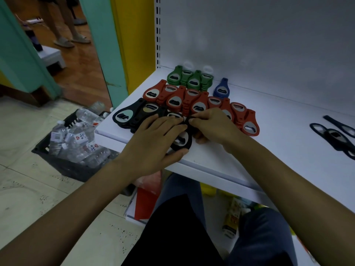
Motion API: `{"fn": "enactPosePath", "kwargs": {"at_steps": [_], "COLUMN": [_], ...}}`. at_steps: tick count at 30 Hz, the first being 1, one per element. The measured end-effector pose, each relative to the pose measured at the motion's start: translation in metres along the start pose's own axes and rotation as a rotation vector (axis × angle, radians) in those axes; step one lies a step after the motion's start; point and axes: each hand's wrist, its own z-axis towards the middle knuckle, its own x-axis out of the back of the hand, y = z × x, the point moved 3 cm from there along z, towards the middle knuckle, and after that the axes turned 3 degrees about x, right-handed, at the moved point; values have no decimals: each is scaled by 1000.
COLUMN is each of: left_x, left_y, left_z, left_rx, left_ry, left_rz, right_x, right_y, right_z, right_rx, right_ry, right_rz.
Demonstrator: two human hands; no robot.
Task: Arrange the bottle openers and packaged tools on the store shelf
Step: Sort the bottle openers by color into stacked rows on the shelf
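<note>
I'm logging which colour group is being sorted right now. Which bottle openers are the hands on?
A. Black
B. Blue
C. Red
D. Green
A: the left hand lies flat on the black bottle openers at the front left of the shelf and the right hand pinches one of them, while the red, green and blue ones lie further back.

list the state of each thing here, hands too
left hand, fingers flat on the black openers
right hand, pinching the narrow end of the front black opener
front black opener, between both hands at the shelf front
black openers, overlapped in a front row
red openers, overlapped in a diagonal row
green openers, stacked at the back
blue openers, one stack, set apart
slim dark openers, loose, far right
</note>
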Motion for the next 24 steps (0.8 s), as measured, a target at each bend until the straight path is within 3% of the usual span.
{"fn": "enactPosePath", "kwargs": {"at_steps": [9,16,21,24], "left_x": [21,21,-4,-26], "left_y": [5,52,123,171], "left_z": [3,35,89,122], "left_rx": [-76,-193,-311,-254], "left_ry": [-14,32,14,-119], "left_rz": [57,54,-120,-309], "right_x": [10,63,138,187], "right_y": [-4,16,78,128], "right_z": [0,-33,-59,-75], "right_rx": [135,270,158,-14], "right_ry": [106,411,603,656], "right_rz": [-186,-256,-330,-477]}}
